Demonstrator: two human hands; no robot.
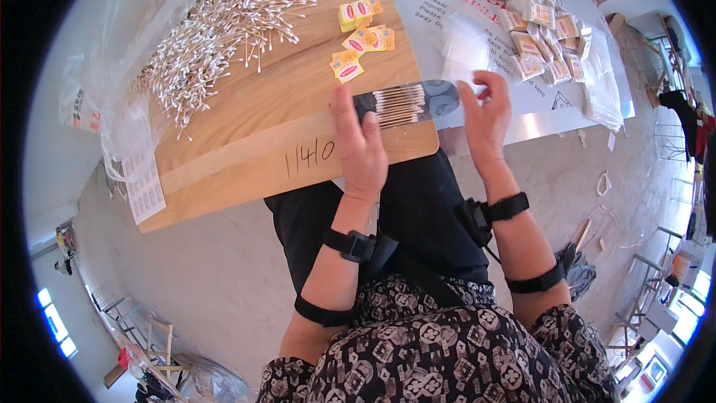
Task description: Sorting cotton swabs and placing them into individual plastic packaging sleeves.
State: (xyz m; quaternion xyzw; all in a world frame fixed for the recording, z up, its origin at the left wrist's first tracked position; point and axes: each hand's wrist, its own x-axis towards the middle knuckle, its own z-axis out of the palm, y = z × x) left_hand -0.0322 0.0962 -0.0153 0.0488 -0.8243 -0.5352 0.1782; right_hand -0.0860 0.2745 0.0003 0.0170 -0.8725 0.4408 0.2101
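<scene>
A row of cotton swabs (400, 105) lies side by side on a dark, flat strip (441, 97) at the wooden board's right edge. My left hand (362, 142) rests at the strip's left end, its fingers stretched out and the thumb beside the swab tips. At the strip's right end is my right hand (488, 112). Its thumb is near the strip's edge and its other fingers are curled, with a gap between them and nothing visible inside. Small yellow printed cards (358, 39) lie in loose groups just beyond the strip.
A large heap of loose swabs (216, 37) spills from a clear plastic bag (123, 119) on the wooden board (246, 123). Flat clear bags (466, 48) lie on the printed metal sheet (425, 0) to the right. Several filled swab packs (541, 22) are piled beyond them.
</scene>
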